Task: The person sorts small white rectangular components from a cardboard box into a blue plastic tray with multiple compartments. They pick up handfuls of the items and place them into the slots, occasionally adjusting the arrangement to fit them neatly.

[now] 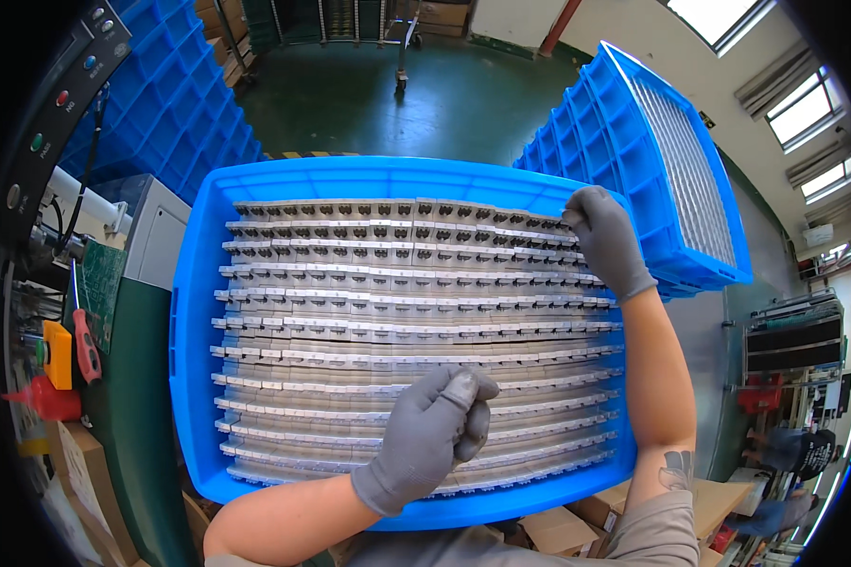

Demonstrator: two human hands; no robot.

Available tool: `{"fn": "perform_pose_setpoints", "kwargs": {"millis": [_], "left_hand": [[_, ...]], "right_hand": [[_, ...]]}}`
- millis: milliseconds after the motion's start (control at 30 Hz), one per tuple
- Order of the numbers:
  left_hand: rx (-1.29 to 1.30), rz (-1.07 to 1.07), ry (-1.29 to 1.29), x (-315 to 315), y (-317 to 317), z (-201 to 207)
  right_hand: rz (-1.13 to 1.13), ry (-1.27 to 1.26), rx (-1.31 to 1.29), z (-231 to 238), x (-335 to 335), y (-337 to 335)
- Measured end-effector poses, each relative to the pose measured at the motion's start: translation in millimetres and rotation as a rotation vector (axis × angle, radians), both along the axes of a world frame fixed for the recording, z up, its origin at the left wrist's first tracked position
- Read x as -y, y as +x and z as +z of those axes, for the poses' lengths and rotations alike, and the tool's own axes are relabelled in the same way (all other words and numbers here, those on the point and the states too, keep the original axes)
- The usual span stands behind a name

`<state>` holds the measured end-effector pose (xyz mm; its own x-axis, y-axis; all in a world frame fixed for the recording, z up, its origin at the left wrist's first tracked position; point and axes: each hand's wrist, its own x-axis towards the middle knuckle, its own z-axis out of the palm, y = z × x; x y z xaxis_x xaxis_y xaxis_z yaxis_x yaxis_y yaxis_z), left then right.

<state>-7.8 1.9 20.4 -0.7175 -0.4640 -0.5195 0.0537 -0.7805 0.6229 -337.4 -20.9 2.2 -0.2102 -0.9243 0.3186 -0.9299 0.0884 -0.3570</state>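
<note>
A large blue plastic crate (pixel 187 378) lies in front of me, filled with long rows of small pale grey-metallic parts (pixel 369 304). The far rows show dark paired details along their edges; the near rows look plainer. My left hand (pixel 430 437), in a grey glove, is closed with curled fingers over the near middle rows. Whatever it may hold is hidden. At the crate's far right corner, my gloved right hand (pixel 610 244) is closed, its fingertips by the right end of the farthest rows. I cannot make out anything between those fingertips.
Another blue crate of similar rows tops a stack (pixel 624 161) at the far right. More blue crates (pixel 161 104) are stacked far left. A dark button panel (pixel 61 113), a red-handled tool (pixel 86 345) and a red bottle (pixel 52 399) are at left. People (pixel 808 454) are at right.
</note>
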Motion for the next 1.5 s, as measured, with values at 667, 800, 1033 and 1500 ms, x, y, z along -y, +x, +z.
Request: {"fn": "perform_pose_setpoints", "kwargs": {"millis": [667,800,1033,1500], "left_hand": [[0.023,-0.049,-0.016,-1.0,0.4,-0.3],[-0.009,-0.012,0.043,-0.4,-0.2,0.5],[-0.056,-0.009,0.069,1.1,2.2,-6.6],[0.1,-0.11,-0.11,0.0,2.5,-11.2]], "right_hand": [[-0.094,0.14,-0.184,-14.1,-1.7,3.8],[-0.064,0.061,-0.193,-13.0,-5.2,3.5],[0.265,-0.019,0.327,36.1,-31.8,93.9],[0.69,0.248,0.314,54.8,-48.0,148.7]]}}
